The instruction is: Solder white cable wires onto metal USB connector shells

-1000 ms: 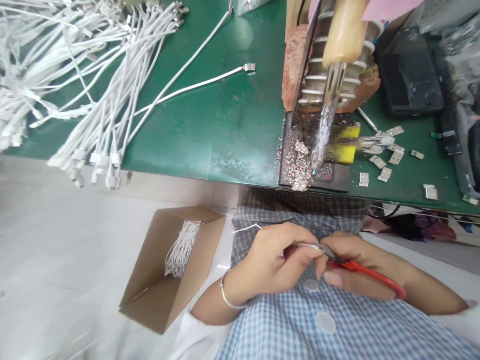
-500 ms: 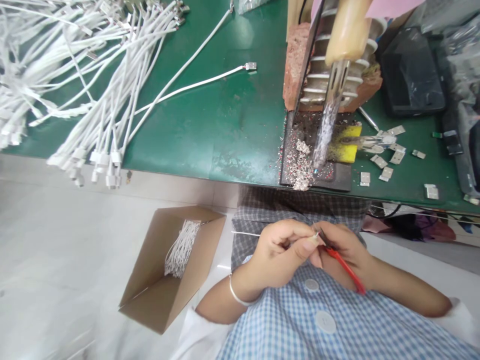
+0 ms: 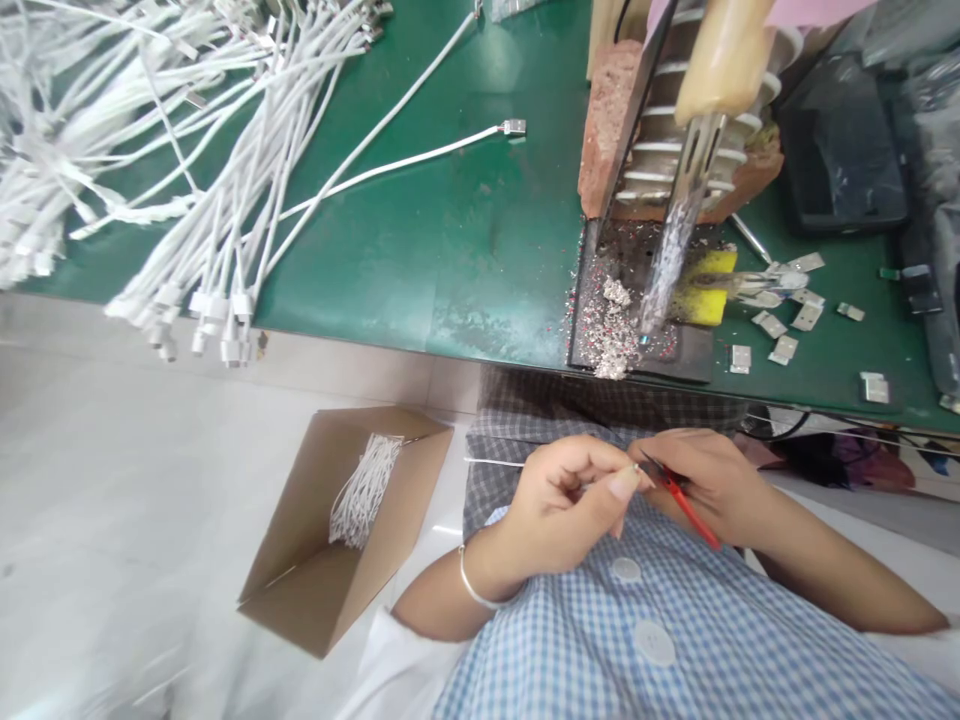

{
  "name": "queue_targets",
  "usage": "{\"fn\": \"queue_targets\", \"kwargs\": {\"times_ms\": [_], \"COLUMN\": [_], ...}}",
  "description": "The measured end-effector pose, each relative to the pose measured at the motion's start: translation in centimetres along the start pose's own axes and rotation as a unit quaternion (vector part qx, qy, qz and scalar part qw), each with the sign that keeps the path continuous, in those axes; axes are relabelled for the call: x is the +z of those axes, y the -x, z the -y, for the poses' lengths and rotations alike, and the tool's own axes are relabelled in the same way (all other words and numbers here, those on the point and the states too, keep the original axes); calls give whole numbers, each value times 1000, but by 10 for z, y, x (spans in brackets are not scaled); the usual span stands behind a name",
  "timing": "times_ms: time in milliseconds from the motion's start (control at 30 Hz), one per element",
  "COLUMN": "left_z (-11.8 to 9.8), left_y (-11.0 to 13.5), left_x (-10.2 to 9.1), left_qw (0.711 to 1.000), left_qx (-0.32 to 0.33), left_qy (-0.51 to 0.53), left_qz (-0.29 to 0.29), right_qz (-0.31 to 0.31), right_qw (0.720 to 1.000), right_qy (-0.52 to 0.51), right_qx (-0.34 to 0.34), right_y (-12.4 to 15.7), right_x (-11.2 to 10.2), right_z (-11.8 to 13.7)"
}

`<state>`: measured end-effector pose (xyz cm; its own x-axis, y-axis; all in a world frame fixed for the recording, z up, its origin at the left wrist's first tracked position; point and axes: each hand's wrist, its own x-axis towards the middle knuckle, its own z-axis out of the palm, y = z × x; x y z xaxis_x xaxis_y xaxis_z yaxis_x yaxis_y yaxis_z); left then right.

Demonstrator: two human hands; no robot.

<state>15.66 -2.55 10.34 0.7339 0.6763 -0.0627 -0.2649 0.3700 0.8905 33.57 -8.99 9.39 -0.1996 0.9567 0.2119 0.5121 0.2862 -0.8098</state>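
Head view: The left hand point(image 3: 574, 505) is pinched on a white cable point(image 3: 495, 462), one length of which runs out past the far side of that hand, its worked end showing at thumb and forefinger. The right hand point(image 3: 712, 475) is closed around red-handled cutters point(image 3: 694, 515); their dark jaws stand just beside the cable end. The hands are close together above the lap, in front of a checked apron point(image 3: 540, 640) — whether they touch cannot be determined.

On the green table point(image 3: 375, 290), a heap of finished-looking leads point(image 3: 262, 150) lies at left, some plugs overhanging the edge. At right, a soldering iron point(image 3: 724, 70) with a pale handle slants down over a dark plate point(image 3: 686, 365) bearing metallic crumbs point(image 3: 616, 345). A yellow sponge point(image 3: 718, 283) lies next to the iron; loose metal connectors point(image 3: 769, 323) are scattered beyond it. Below the table — a cardboard box point(image 3: 401, 520) containing a bundle of thin white wires point(image 3: 367, 490).
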Motion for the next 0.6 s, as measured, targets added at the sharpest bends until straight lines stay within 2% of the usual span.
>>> {"fn": "queue_targets", "kwargs": {"times_ms": [133,300,600], "left_z": [-1,-5,-6], "left_y": [0,0,-1], "left_x": [0,1,0], "left_qw": [1000,1000,1000], "left_qx": [-17,-4,-5], "left_qy": [1,-9,-14], "left_qz": [-5,-11,5], "right_qz": [19,48,47], "right_qw": [999,996,997], "right_qy": [36,51,23], "right_qx": [-34,-59,-52], "right_y": [-2,-3,4], "right_x": [-4,-7,-3], "right_z": [0,-1,-2]}}
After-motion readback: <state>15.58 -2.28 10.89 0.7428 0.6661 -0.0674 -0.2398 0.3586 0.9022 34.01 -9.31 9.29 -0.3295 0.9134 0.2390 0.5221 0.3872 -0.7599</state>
